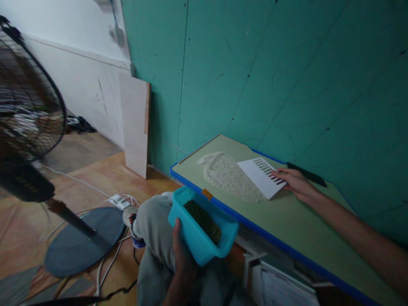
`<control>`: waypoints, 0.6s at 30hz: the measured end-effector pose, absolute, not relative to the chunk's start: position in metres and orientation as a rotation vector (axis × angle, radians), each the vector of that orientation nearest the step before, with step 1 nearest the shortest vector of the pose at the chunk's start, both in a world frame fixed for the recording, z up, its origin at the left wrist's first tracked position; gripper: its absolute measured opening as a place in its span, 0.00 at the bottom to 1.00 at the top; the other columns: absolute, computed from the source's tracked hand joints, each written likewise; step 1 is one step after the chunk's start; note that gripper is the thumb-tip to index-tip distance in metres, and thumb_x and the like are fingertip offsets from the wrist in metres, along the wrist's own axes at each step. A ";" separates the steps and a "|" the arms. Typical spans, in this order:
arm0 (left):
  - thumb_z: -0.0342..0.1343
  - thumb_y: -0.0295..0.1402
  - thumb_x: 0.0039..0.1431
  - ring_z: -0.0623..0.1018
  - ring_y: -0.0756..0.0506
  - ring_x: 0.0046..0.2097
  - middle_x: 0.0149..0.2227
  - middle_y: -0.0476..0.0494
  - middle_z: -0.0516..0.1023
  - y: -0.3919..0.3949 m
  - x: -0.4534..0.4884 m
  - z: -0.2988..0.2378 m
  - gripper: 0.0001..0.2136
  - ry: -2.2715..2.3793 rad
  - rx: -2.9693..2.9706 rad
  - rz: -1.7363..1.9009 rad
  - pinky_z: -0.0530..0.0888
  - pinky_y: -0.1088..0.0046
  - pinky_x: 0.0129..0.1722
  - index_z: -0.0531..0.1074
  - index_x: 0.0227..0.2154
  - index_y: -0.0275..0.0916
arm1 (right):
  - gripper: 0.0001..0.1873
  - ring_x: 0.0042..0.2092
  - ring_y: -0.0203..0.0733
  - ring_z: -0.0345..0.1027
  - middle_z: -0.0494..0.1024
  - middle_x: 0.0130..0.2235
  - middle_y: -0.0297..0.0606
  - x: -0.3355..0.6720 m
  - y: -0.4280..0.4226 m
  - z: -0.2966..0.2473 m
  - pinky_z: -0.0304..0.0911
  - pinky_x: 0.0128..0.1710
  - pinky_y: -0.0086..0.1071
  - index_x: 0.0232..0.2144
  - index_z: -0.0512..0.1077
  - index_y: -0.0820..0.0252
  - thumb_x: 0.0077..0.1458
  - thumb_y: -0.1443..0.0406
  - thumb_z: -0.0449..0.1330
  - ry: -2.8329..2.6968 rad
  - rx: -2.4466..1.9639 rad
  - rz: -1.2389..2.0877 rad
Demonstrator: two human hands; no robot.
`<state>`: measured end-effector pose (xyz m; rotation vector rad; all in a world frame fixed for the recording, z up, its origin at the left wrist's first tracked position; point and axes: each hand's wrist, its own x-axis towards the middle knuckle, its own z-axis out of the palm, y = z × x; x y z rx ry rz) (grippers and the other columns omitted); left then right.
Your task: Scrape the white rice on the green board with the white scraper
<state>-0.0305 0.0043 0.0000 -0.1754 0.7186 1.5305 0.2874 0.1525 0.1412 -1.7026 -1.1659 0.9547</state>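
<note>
My left hand (185, 255) grips a turquoise plastic tub (191, 227) from its left side and below, just off the near edge of the table. Small green beans or grains (204, 221) cover part of the tub's bottom. My right hand (295, 182) pinches the right end of a white card (259, 176) printed with a row of green to dark bars. The card is tilted over the right side of a spread heap of pale, rice-like grains (228, 174). This heap lies on a light green tabletop (306, 225) with a blue rim.
A dark flat object (306, 174) lies along the table's back edge against the green wall (255, 85). On the left stands a fan (28, 178) on a round base, with cables and a power strip (119, 202) nearby. A board (135, 123) leans on the wall.
</note>
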 end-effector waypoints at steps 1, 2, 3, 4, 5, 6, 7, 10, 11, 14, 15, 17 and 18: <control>0.57 0.45 0.60 0.79 0.34 0.52 0.49 0.38 0.81 0.004 -0.030 -0.001 0.31 0.715 -0.173 1.533 0.72 0.52 0.55 0.61 0.65 0.44 | 0.07 0.30 0.37 0.74 0.82 0.38 0.44 0.287 0.152 0.143 0.67 0.26 0.26 0.36 0.77 0.61 0.53 0.66 0.66 -1.157 -1.701 0.957; 0.57 0.45 0.61 0.79 0.34 0.52 0.49 0.38 0.81 0.004 -0.030 -0.002 0.30 0.712 -0.171 1.536 0.72 0.52 0.55 0.61 0.65 0.44 | 0.06 0.30 0.37 0.74 0.82 0.38 0.44 0.286 0.152 0.144 0.67 0.26 0.26 0.36 0.77 0.62 0.53 0.67 0.66 -1.146 -1.696 0.957; 0.57 0.45 0.61 0.78 0.34 0.52 0.49 0.38 0.81 0.004 -0.030 -0.002 0.30 0.710 -0.170 1.540 0.72 0.52 0.55 0.62 0.64 0.44 | 0.05 0.30 0.36 0.74 0.82 0.37 0.43 0.284 0.152 0.146 0.67 0.26 0.26 0.35 0.77 0.62 0.53 0.67 0.65 -1.134 -1.686 0.960; 0.57 0.45 0.61 0.78 0.34 0.53 0.49 0.37 0.82 0.004 -0.030 -0.002 0.29 0.703 -0.170 1.544 0.72 0.52 0.56 0.63 0.64 0.43 | 0.05 0.29 0.36 0.73 0.82 0.36 0.42 0.280 0.153 0.147 0.67 0.27 0.26 0.35 0.77 0.62 0.54 0.67 0.65 -1.125 -1.671 0.969; 0.56 0.45 0.61 0.78 0.34 0.53 0.49 0.37 0.82 0.004 -0.030 -0.002 0.29 0.689 -0.170 1.546 0.72 0.52 0.56 0.64 0.63 0.43 | 0.04 0.29 0.35 0.73 0.82 0.35 0.41 0.275 0.154 0.148 0.67 0.27 0.25 0.34 0.77 0.62 0.54 0.67 0.65 -1.125 -1.649 0.986; 0.56 0.45 0.61 0.78 0.34 0.53 0.49 0.37 0.82 0.004 -0.030 -0.001 0.28 0.667 -0.171 1.546 0.72 0.52 0.56 0.64 0.63 0.42 | 0.04 0.28 0.34 0.73 0.82 0.34 0.39 0.269 0.155 0.149 0.66 0.27 0.25 0.34 0.77 0.62 0.54 0.68 0.65 -1.139 -1.621 1.010; 0.55 0.45 0.62 0.78 0.34 0.53 0.49 0.37 0.81 0.004 -0.030 0.001 0.28 0.642 -0.175 1.539 0.71 0.52 0.56 0.64 0.63 0.42 | 0.05 0.28 0.34 0.73 0.81 0.33 0.38 0.261 0.157 0.150 0.66 0.27 0.25 0.34 0.77 0.62 0.53 0.67 0.65 -1.169 -1.588 1.039; 0.55 0.45 0.62 0.79 0.33 0.52 0.49 0.37 0.82 0.004 -0.031 0.005 0.29 0.614 -0.197 1.513 0.72 0.52 0.56 0.63 0.64 0.42 | 0.07 0.28 0.34 0.72 0.81 0.31 0.38 0.233 0.165 0.151 0.65 0.26 0.25 0.35 0.76 0.63 0.52 0.65 0.67 -1.318 -1.479 1.129; 0.55 0.45 0.61 0.79 0.33 0.51 0.48 0.37 0.82 0.005 -0.031 0.006 0.30 0.622 -0.198 1.516 0.72 0.51 0.55 0.62 0.65 0.43 | 0.08 0.27 0.34 0.72 0.81 0.31 0.38 0.222 0.168 0.152 0.65 0.26 0.25 0.35 0.76 0.63 0.52 0.65 0.67 -1.365 -1.445 1.158; 0.56 0.45 0.61 0.80 0.32 0.49 0.48 0.37 0.82 0.005 -0.031 0.005 0.30 0.637 -0.180 1.526 0.73 0.49 0.54 0.61 0.65 0.44 | 0.11 0.27 0.35 0.73 0.81 0.31 0.38 0.194 0.182 0.152 0.66 0.27 0.26 0.35 0.76 0.63 0.50 0.64 0.69 -1.490 -1.371 1.227; 0.56 0.45 0.61 0.80 0.32 0.49 0.48 0.37 0.82 0.005 -0.031 0.003 0.30 0.630 -0.174 1.525 0.73 0.48 0.53 0.60 0.65 0.44 | 0.11 0.27 0.34 0.72 0.81 0.31 0.39 0.186 0.186 0.152 0.66 0.27 0.26 0.35 0.76 0.63 0.49 0.64 0.69 -1.526 -1.356 1.245; 0.56 0.45 0.61 0.80 0.32 0.50 0.49 0.38 0.82 0.005 -0.031 -0.002 0.30 0.604 -0.164 1.517 0.73 0.48 0.54 0.61 0.65 0.45 | 0.11 0.27 0.34 0.72 0.81 0.30 0.39 0.173 0.194 0.152 0.66 0.26 0.25 0.33 0.76 0.64 0.49 0.63 0.69 -1.581 -1.335 1.275; 0.56 0.45 0.61 0.80 0.32 0.50 0.49 0.38 0.82 0.005 -0.031 -0.003 0.30 0.594 -0.162 1.515 0.73 0.48 0.54 0.61 0.65 0.45 | 0.11 0.26 0.33 0.71 0.81 0.30 0.39 0.168 0.198 0.152 0.65 0.26 0.25 0.32 0.76 0.64 0.49 0.63 0.70 -1.599 -1.326 1.288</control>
